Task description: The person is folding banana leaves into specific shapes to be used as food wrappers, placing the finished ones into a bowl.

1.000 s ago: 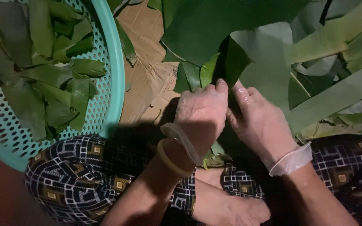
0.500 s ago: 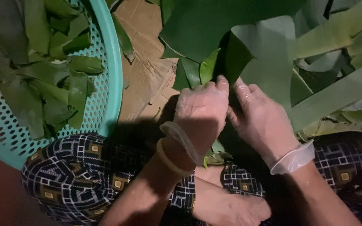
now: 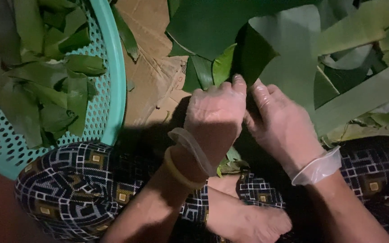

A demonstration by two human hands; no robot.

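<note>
Both my hands wear thin clear gloves and meet over a dark green leaf (image 3: 251,54) that stands folded between them. My left hand (image 3: 217,112) grips the leaf's left side, fingers curled over its edge. My right hand (image 3: 282,126) presses against the leaf's right side, fingers closed on it. A rubber band and a yellowish bangle circle my left wrist. The lower part of the leaf is hidden behind my hands.
A turquoise perforated plastic basket (image 3: 113,85) at the left holds several cut green leaf pieces (image 3: 55,81). Flattened brown cardboard (image 3: 151,76) lies under the work area. A heap of large leaves (image 3: 338,49) fills the top right. My patterned trousers (image 3: 82,189) and a bare foot (image 3: 248,220) are below.
My hands have stayed on the leaf with only slight finger shifts. The view has drifted a little, so the basket sits slightly further left.
</note>
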